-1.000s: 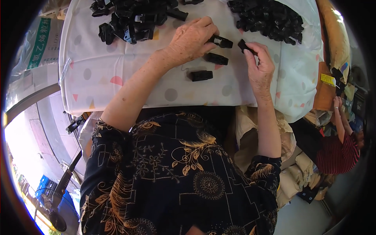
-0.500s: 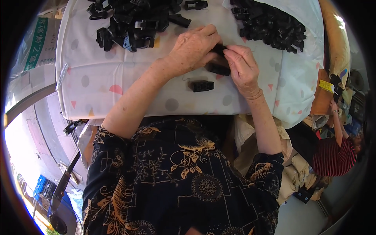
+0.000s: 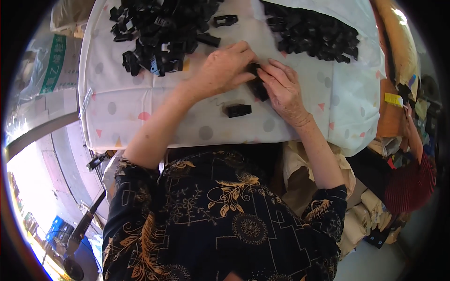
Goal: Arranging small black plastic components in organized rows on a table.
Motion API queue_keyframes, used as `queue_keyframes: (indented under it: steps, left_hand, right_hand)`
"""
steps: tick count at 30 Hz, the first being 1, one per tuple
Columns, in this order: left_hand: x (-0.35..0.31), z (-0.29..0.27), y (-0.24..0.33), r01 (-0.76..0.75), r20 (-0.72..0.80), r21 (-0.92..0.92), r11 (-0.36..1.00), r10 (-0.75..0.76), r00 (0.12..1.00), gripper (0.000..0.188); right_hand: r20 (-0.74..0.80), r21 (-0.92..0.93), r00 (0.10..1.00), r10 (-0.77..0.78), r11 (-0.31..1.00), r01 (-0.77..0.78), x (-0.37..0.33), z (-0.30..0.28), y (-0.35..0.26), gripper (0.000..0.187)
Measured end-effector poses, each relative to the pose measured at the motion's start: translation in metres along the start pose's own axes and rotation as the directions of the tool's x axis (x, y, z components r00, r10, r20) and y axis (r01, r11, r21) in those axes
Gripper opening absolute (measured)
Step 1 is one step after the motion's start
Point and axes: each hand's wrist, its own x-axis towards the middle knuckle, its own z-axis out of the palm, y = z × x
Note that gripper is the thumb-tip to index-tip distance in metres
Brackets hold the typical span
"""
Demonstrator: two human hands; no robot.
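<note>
My left hand (image 3: 225, 68) and my right hand (image 3: 283, 91) meet above the patterned tablecloth. Their fingertips pinch a small black plastic piece (image 3: 253, 69), mostly covered by the fingers; both hands are closed around it. Another black plastic piece (image 3: 258, 89) shows just below, beside my right fingers; whether it joins the pinched one I cannot tell. Nearer to me, a black plastic buckle-like piece (image 3: 238, 110) lies alone on the cloth. Beyond my left hand sits a loose heap of black plastic buckle parts (image 3: 161, 28), with a single open-framed part (image 3: 225, 20) at its right.
A denser pile of black plastic parts (image 3: 311, 35) lies at the far right of the table. White cloth with grey and pink shapes (image 3: 206, 133) covers the table up to its near edge. At the right, another person in a striped top (image 3: 410, 185) reaches toward a yellow label (image 3: 393, 99).
The whole view has shifted slightly. My hands stay together at the pinched piece, while the black piece below them now stands at a steeper slant. The other person's arm has moved a little.
</note>
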Motion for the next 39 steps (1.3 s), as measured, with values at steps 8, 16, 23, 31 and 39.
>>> queue_keyframes:
  steps: [8,16,23,31,39]
  left_hand:
    - [0.046,-0.047,-0.062,-0.312,-0.343,0.323,0.894,0.417,0.841,0.026]
    - [0.059,-0.020,0.000,-0.031,0.063,0.440,0.898,0.004,0.998,0.027]
    - [0.050,0.006,0.018,-0.101,0.219,0.328,0.939,0.028,0.975,0.035]
    - [0.030,0.008,0.016,-0.017,0.082,0.141,0.990,0.005,0.997,0.028]
    - [0.028,0.007,0.005,-0.115,0.215,0.189,0.975,0.073,0.974,0.034]
  right_hand:
    - [-0.309,-0.197,0.937,0.166,0.952,-0.234,0.000,-0.027,0.062,0.032]
    - [0.183,-0.499,0.983,0.006,0.862,0.087,0.013,-0.035,0.105,0.032]
    - [0.180,-0.185,0.980,0.088,0.981,-0.054,0.011,-0.047,0.072,0.034]
    - [-0.008,0.443,0.786,0.618,0.707,-0.551,-0.031,-0.030,0.043,0.029]
    - [-0.188,0.249,0.953,0.235,0.951,-0.185,-0.005,0.008,0.006,0.027]
